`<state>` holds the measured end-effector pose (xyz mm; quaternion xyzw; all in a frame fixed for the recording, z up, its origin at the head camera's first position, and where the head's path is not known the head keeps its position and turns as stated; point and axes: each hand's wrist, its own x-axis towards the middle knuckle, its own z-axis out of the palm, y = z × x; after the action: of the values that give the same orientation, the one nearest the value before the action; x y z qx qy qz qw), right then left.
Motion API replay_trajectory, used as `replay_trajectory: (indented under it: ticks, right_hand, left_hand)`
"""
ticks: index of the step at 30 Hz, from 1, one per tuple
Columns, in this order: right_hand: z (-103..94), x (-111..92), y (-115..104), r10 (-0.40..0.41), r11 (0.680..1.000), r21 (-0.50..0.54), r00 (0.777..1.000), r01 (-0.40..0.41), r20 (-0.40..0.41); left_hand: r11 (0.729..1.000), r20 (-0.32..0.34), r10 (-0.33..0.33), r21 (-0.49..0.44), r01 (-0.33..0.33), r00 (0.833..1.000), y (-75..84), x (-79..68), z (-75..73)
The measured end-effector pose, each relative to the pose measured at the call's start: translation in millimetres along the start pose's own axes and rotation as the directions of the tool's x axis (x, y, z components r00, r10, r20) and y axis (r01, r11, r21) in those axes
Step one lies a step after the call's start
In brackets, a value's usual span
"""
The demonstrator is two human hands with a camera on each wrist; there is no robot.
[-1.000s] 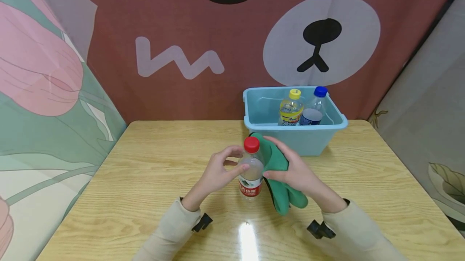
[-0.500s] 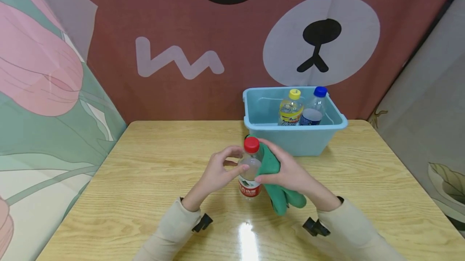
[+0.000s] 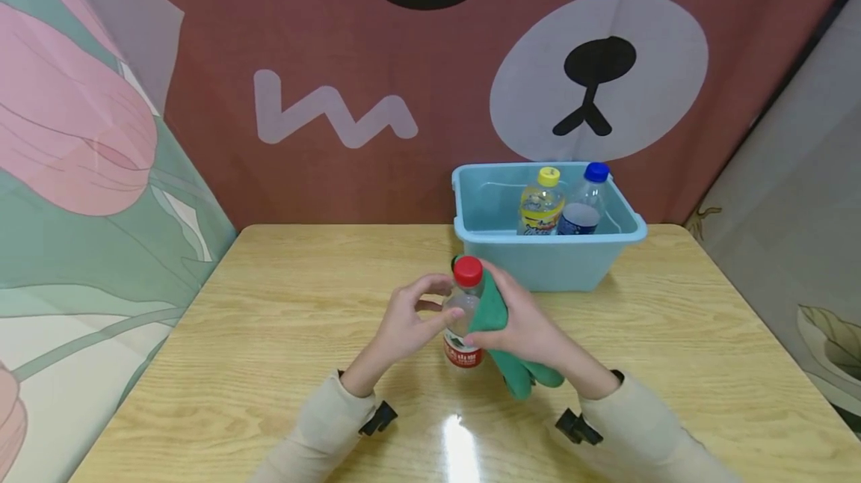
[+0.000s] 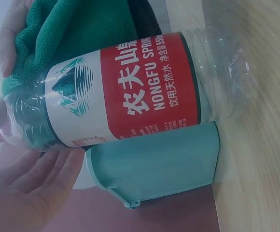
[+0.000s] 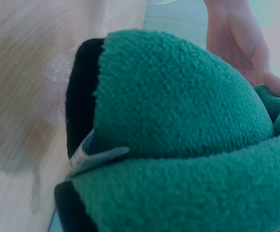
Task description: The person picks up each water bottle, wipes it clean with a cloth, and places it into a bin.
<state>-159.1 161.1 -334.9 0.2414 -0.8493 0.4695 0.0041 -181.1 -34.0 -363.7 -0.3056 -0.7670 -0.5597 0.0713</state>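
A clear plastic water bottle with a red cap and a red-and-white label stands upright on the wooden table. My left hand holds it by its upper part, thumb in front and fingers behind. On the bottle's other side, my right hand grips a folded green towel with black edging and presses it to the bottle. The left wrist view shows the towel touching the bottle near its shoulder. Thick folds of the towel fill the right wrist view and hide most of the bottle.
Behind my right hand stands a light blue plastic bin. In it are a bottle with a yellow cap and one with a blue cap. A brown cloth backdrop hangs at the table's far edge.
My right hand has moved left with the towel, which now covers more of the bottle's right side. The left hand has kept its hold on the bottle.
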Motion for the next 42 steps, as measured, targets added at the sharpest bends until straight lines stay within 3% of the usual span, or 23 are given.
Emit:
replay_trajectory:
  ticks: [18, 28, 35, 42]
  right_hand:
    - [8.5, -6, 31, 0.087, 0.986, 0.134, 0.994, -0.095, 0.07]
    - [12.5, -10, 46, 0.187, 0.971, 0.125, 0.972, -0.205, 0.14]
    - [13.3, -10, 53, 0.228, 0.963, 0.111, 0.963, -0.244, 0.143]
    - [6.1, -13, 56, 0.24, 0.95, 0.166, 0.958, -0.265, 0.156]
  left_hand:
    - [0.999, 0.002, -0.021, -0.045, 0.021, 1.0, 1.3, -2.1, 0.6]
    - [0.993, 0.047, -0.075, -0.085, 0.079, 0.996, 34.6, -1.5, -3.9]
    - [0.991, 0.056, -0.109, -0.07, 0.113, 0.992, 37.4, -1.0, -2.7]
    - [0.995, 0.047, -0.091, -0.046, 0.093, 0.995, 35.7, -1.0, -1.2]
